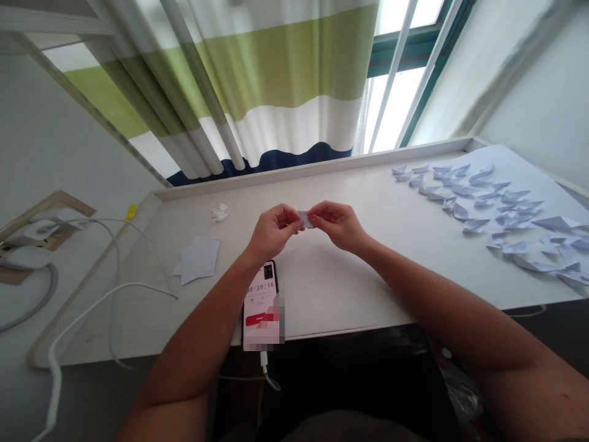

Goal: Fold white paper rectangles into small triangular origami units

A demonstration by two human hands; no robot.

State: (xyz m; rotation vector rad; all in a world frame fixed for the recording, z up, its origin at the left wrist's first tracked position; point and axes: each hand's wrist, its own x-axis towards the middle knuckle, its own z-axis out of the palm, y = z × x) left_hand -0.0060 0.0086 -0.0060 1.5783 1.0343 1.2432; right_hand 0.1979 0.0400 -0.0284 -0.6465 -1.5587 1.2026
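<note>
Between my two hands, just above the middle of the white desk (322,294), is a small folded piece of paper (305,219). My left hand (275,230) pinches its left end between thumb and fingers. The right end is pinched the same way by my right hand (338,224). Fingers cover much of the paper, so its exact folded shape cannot be made out. Off to the right lie several folded paper boats (478,199), many of them on a large white sheet (515,169). A small stack of paper sheets (200,259) rests left of my left hand.
A phone (261,304) showing a timer lies under my left forearm, with a charging cable (264,362) plugged in. Crumpled white paper (219,213) sits at the back left. White cables (105,301) run from the wall sockets (32,239) across the desk's left side. Curtains (276,73) hang behind.
</note>
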